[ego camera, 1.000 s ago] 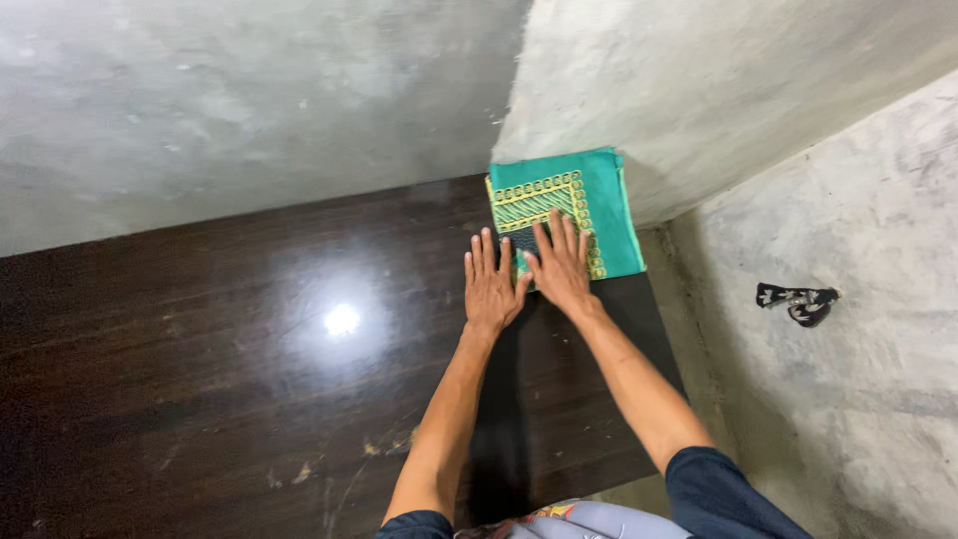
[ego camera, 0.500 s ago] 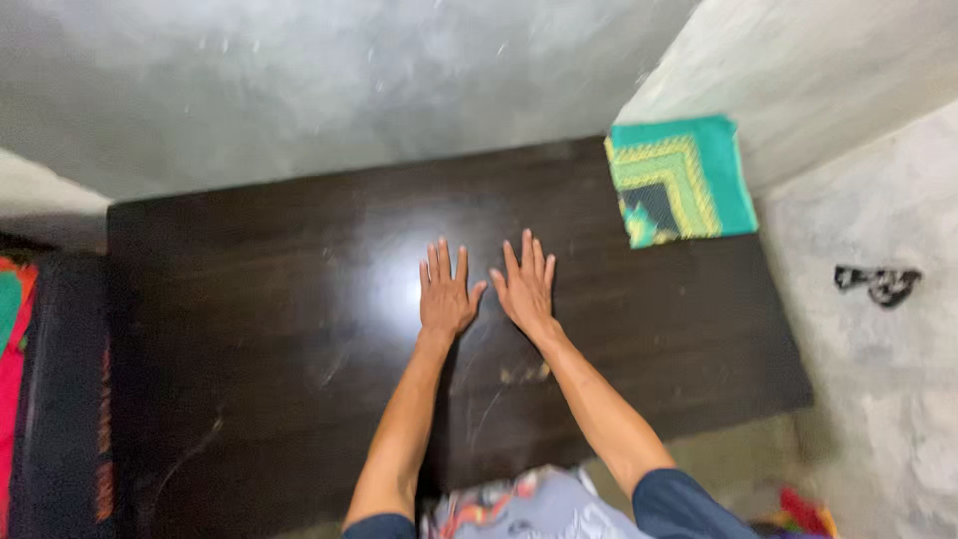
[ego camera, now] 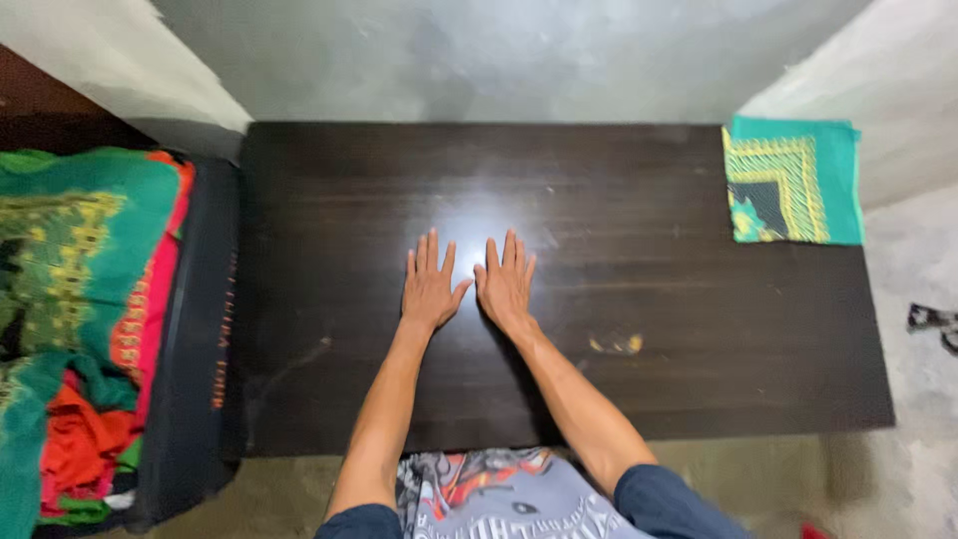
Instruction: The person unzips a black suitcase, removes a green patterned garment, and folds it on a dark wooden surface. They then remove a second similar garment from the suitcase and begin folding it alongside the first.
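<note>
Dark wooden table (ego camera: 699,329) with both hands laid flat on its middle, palms down and fingers spread wide, holding nothing. Left hand (ego camera: 430,287) and right hand (ego camera: 506,284) lie side by side, thumbs nearly touching, just below a bright glare on the wood. Folded green cloth (ego camera: 793,180) with a yellow pattern sits well to the right of the right hand, squared into the table's far corner, apart from both hands. Pile of green, red and orange cloths (ego camera: 80,319) lies well to the left of the left hand, on a dark stand (ego camera: 200,349) beside the table, likely kept within reach.
</note>
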